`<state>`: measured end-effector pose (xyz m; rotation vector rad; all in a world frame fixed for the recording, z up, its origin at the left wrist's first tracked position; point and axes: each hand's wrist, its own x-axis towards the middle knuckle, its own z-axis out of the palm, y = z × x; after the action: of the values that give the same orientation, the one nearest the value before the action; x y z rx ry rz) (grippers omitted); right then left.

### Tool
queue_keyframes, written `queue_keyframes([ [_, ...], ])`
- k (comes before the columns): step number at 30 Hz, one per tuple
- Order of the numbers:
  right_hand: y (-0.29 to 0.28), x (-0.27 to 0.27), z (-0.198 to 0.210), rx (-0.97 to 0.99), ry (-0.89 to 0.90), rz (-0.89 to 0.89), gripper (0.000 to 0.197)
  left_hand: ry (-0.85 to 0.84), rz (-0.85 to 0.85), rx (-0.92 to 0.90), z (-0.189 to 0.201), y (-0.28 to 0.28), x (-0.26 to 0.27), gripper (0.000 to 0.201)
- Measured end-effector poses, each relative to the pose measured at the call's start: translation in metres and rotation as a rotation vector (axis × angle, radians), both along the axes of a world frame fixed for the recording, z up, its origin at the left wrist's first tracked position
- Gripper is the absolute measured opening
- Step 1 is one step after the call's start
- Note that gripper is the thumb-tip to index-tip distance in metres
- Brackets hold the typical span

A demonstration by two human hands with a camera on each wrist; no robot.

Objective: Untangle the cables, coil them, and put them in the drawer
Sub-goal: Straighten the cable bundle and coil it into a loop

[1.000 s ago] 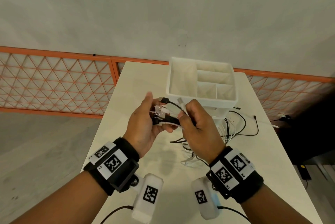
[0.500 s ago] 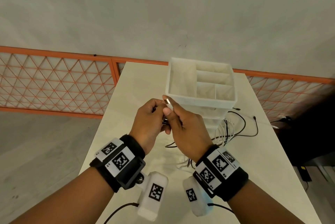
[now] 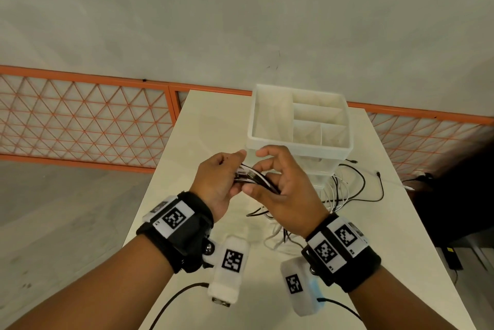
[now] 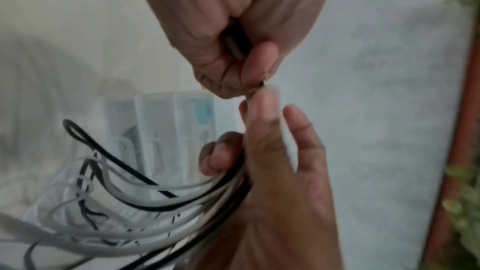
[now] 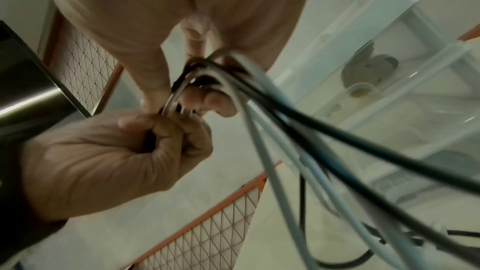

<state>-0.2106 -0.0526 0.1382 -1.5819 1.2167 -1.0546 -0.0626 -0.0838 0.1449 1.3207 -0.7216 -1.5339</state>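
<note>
My left hand [image 3: 219, 177] grips the plug ends of a bundle of black and white cables [image 3: 254, 178] above the white table [image 3: 208, 126]. My right hand [image 3: 283, 182] holds the same bundle just to the right, some fingers curled round it and the index finger stretched out. In the left wrist view the left hand [image 4: 233, 48] closes on the cable ends. There the cables [image 4: 155, 202] run through the right hand [image 4: 275, 161]. The right wrist view shows the left fist [image 5: 116, 151] and the cables [image 5: 324, 141] fanning down. The rest of the tangle [image 3: 344, 190] lies on the table beside the drawer unit [image 3: 299, 143].
The translucent drawer unit [image 5: 389, 69] carries an open divided tray on top; small items show inside its drawers. An orange lattice fence [image 3: 80, 121] runs behind the table. A dark object [image 3: 459, 196] stands off the table's right edge. Thin cable ends trail toward that edge.
The hands were pressed together with the right one pinching a white plug upright. Now they are slightly apart and the right hand sits further along the bundle.
</note>
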Motion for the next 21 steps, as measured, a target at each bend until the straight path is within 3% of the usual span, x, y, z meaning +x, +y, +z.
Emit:
queue_keyframes([
  [8,0.006,-0.015,-0.009,-0.215,0.170,-0.129,0.015,0.088,-0.039,0.186,0.001,-0.012,0.004,0.025],
  [14,0.000,-0.016,-0.001,0.099,-0.049,-0.141,0.013,-0.029,0.018,-0.010,0.008,-0.006,0.000,0.031],
  [18,-0.005,-0.018,0.002,0.219,-0.263,-0.036,0.019,-0.088,0.019,-0.062,0.007,-0.007,0.001,0.029],
  [21,-0.006,-0.015,0.005,0.264,-0.256,0.023,0.015,-0.061,0.019,-0.045,0.005,-0.003,-0.002,0.027],
])
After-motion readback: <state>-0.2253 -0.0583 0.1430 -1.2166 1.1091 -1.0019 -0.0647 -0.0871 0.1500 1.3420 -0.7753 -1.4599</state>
